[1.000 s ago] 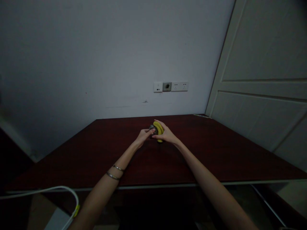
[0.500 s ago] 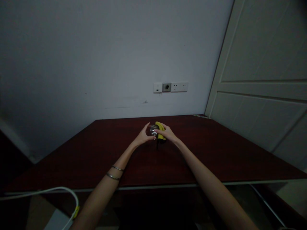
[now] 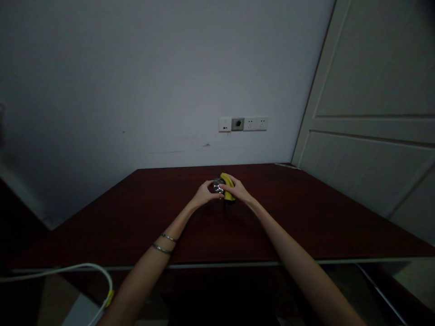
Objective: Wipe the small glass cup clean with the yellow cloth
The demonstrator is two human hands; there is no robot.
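Note:
My left hand (image 3: 204,194) curls round the left side of a small, shiny, silver rounded object (image 3: 218,185), its thumb along the lower edge. My right hand (image 3: 239,189) grips a yellow piece with a dark lower edge (image 3: 227,186), which looks soft and folded like a cloth. The yellow piece presses against the silver object's right side, and the right thumb reaches across onto the silver surface. A thin dark bit hangs below them. In this dim light I cannot make out the exact kind of either thing. Both are held over the middle of the dark red table (image 3: 136,217).
Behind the table stands a pale wall with a row of sockets (image 3: 249,124). A white panelled door (image 3: 370,122) rises along the right side. At the lower left, a white cable (image 3: 84,266) with a yellow tag loops over the table's front edge.
The left fingers have closed in further round the silver object. The right hand stays on the yellow piece. The whole view has shifted very slightly.

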